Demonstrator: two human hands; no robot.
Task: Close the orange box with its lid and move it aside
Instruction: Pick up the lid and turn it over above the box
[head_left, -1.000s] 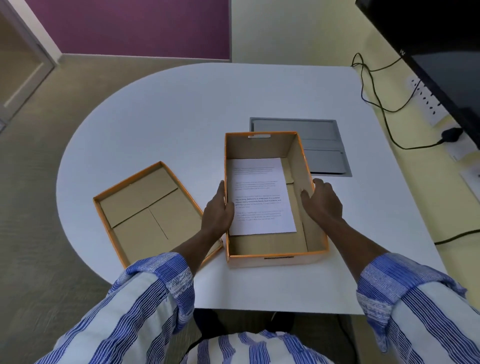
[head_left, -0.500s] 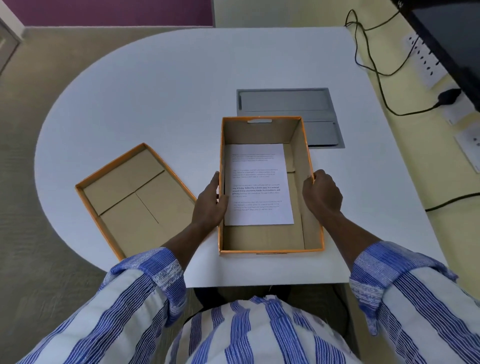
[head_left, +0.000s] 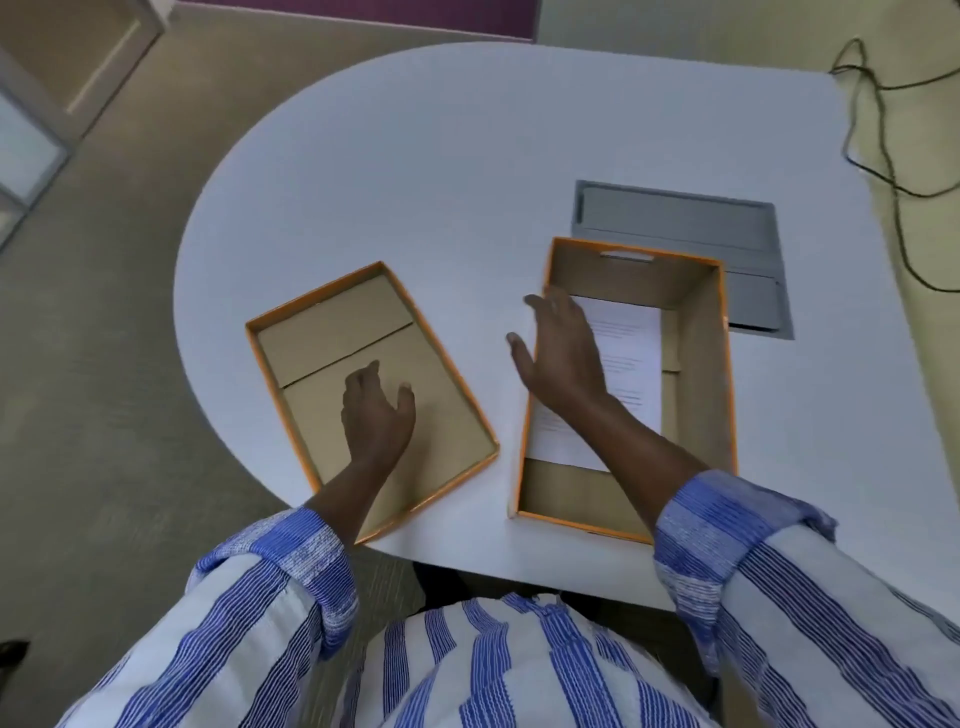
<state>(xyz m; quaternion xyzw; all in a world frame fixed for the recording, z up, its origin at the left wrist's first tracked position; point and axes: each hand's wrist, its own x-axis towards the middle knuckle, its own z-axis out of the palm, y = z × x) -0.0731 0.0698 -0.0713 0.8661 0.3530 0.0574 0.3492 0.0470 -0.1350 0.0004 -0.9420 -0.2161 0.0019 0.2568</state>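
orange box: printed sheet inside | lid: upturned, beside

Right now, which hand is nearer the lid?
Left. The left hand is over the lid, inside its rim. The right hand is over the box's left wall, off to the lid's right.

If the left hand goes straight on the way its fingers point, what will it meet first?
The left hand is over the open lid, fingers pointing to its far wall. It would likely meet the lid's floor or that wall first; its height above the cardboard is unclear.
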